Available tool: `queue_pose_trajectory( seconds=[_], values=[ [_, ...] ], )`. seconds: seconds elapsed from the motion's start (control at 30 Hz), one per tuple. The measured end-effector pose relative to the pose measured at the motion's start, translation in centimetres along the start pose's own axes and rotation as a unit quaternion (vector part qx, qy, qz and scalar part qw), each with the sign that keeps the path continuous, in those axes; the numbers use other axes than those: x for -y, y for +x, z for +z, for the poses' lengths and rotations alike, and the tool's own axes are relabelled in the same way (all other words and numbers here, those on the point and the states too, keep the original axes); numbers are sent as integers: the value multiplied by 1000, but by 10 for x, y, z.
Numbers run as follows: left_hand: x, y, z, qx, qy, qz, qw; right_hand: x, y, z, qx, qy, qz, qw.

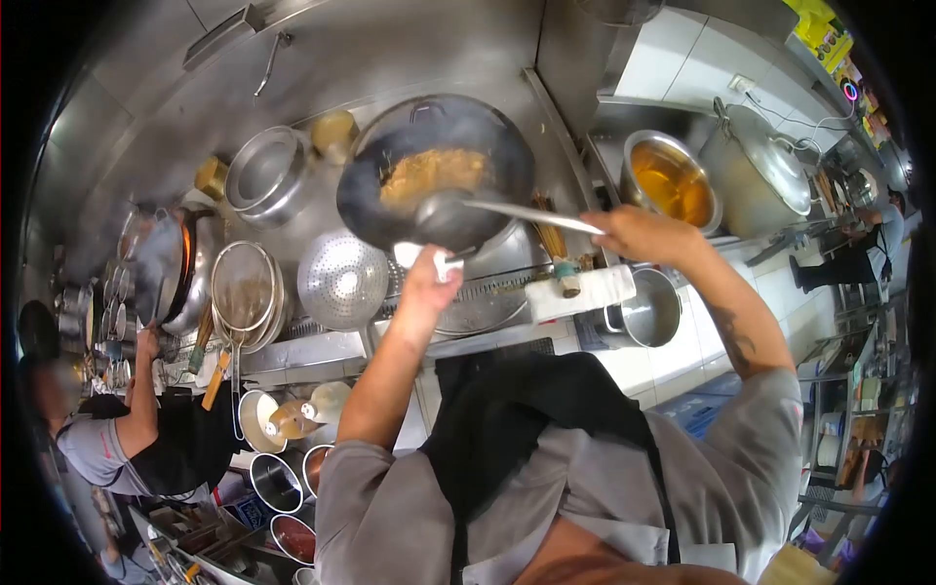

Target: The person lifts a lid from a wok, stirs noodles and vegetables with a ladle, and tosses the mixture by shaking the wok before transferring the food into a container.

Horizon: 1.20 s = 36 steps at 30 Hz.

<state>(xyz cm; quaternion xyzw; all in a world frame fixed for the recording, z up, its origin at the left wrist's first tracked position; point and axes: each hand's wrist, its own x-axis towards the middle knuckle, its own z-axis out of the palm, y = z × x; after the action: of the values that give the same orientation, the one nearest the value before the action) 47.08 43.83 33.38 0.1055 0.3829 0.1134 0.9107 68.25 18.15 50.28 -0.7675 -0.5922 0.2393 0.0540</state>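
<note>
Before me a dark wok [509, 146] stands tilted on the stove, with yellowish-brown food [434, 175] in it. My left hand [432, 280] is closed round a folded white cloth [407, 255] at the wok's near edge, where the wok's handle mostly hides under it. In my right hand [643, 234] is the long handle of a ladle [536, 212], its round bowl down in the wok against the food. Some steam or blur softens the food's outline.
Left of the wok sit a perforated strainer [342, 281], a mesh skimmer [244, 285] and metal bowls [263, 174]. At right are a pot of amber liquid [671, 180], a lidded pot [765, 161] and a bamboo brush [564, 268]. Another person [117, 439] works at a flaming wok, far left.
</note>
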Motion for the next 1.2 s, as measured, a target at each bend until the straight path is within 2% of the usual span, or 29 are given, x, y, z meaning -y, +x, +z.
queue_pose_trajectory(
  seconds=[0.03,0.13,0.17,0.2,0.27,0.3,0.37,0.4,0.47,0.53,0.57,0.6,0.63,0.67,0.7,0.77,0.83,0.87,0.93,1.0,1.03,1.1,1.13,1.17,1.2],
  values=[
    [-2,0,3,-7,3,17,1000,-9,-1,3,-19,-3,-73,997],
    [-2,-13,19,-44,-2,43,998,-22,27,18,-4,40,-61,997],
    [-6,4,11,-5,-13,34,999,-21,46,20,49,67,7,997],
    [-4,24,-5,33,-24,25,999,-25,61,33,-5,29,-3,1000],
    [31,35,-41,74,0,66,995,-34,88,54,-118,-55,-23,991],
    [49,52,-81,101,73,50,991,-27,88,53,-130,-72,-11,989],
    [82,28,-111,135,14,-4,991,-10,82,48,-158,-107,13,981],
    [87,11,-106,87,28,-8,996,-8,79,42,-170,-117,2,978],
    [76,-10,-68,19,50,66,996,-1,68,37,-178,-133,-24,975],
    [35,24,-50,51,4,17,999,9,60,27,-125,-88,-15,988],
    [27,20,-37,90,97,150,980,20,49,19,-100,-73,-17,992],
    [15,20,-25,97,28,120,988,27,41,12,-76,-60,-20,995],
    [9,17,-15,53,11,69,996,26,30,6,-28,-18,5,999],
    [6,8,-9,4,-5,16,1000,16,21,6,-28,-13,-7,999],
    [8,-24,11,-19,6,25,999,3,15,8,-27,-8,-22,999],
    [0,-13,10,-20,-7,13,1000,-5,15,8,-2,20,-29,999],
    [-2,-7,12,6,-45,7,999,-17,37,21,-3,-1,28,1000],
    [8,4,-3,20,-28,26,999,-25,50,29,-6,-15,56,998],
    [42,37,-53,55,7,70,996,-33,58,40,-88,-64,33,994],
    [75,23,-98,110,27,-15,993,-25,43,50,-154,-80,32,984],
    [69,26,-87,97,36,2,995,-6,24,33,-158,-59,38,985],
    [70,2,-78,52,40,29,997,-5,13,21,-160,-7,68,985],
    [54,-6,-53,48,96,114,988,-3,9,19,-159,19,82,984],
    [31,18,-42,20,42,94,994,-1,11,14,-176,2,71,982],
    [11,34,-33,33,1,55,998,-9,21,16,-196,-3,60,979]
  ],
)
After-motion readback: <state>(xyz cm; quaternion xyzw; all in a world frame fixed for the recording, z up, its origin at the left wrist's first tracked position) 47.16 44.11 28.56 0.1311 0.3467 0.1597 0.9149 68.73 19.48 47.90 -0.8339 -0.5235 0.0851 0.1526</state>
